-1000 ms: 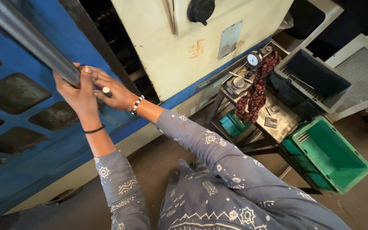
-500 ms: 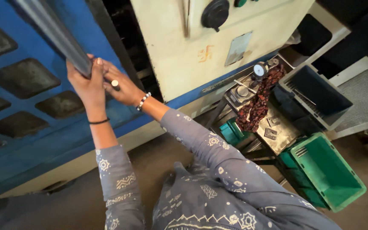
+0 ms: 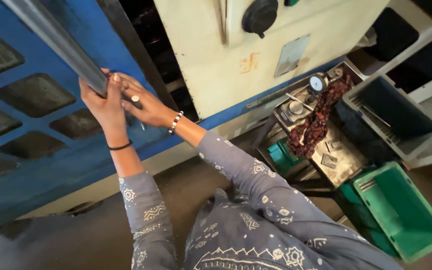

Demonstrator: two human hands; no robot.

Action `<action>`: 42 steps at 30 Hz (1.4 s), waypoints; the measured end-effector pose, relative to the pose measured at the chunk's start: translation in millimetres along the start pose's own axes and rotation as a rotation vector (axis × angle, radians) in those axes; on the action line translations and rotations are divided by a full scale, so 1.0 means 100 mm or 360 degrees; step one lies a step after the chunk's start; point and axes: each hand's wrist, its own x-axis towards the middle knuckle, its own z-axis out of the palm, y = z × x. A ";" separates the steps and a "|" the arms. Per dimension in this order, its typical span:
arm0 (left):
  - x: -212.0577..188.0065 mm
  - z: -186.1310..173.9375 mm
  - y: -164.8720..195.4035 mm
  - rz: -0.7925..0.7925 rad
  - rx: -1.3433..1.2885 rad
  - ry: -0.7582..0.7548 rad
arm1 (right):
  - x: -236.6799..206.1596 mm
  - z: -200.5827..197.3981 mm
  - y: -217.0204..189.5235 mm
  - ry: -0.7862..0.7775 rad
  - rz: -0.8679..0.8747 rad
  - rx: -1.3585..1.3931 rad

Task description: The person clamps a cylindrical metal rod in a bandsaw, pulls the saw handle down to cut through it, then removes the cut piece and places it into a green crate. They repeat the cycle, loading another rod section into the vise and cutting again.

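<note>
Both hands, left hand (image 3: 101, 102) and right hand (image 3: 143, 106), are clamping the bar (image 3: 58, 42) end; sweaty palms could be slipping, dropping it.

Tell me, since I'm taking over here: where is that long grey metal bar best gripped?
Probably near its lower end, from underneath: the grey bar slants up-left along the blue panel, and the left hand already wraps it there, right hand alongside.

A blue machine panel (image 3: 51, 150) and a cream cabinet (image 3: 216, 60) stand over a brown floor (image 3: 76, 235); a green crate (image 3: 401, 215) sits beside a metal table (image 3: 331, 155).
</note>
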 end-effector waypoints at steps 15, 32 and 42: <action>-0.03 0.03 -0.10 -0.0037 -0.0073 0.0181 | 0.34 -0.32 0.14 -0.0429 -0.0208 0.0034; -0.05 0.26 0.04 -0.0059 0.0256 0.0428 | 0.49 -0.50 0.23 -0.0598 -0.0404 0.0179; -0.04 0.24 0.09 -0.0041 0.0255 0.0312 | 0.41 -0.41 0.28 -0.0493 -0.0331 0.0180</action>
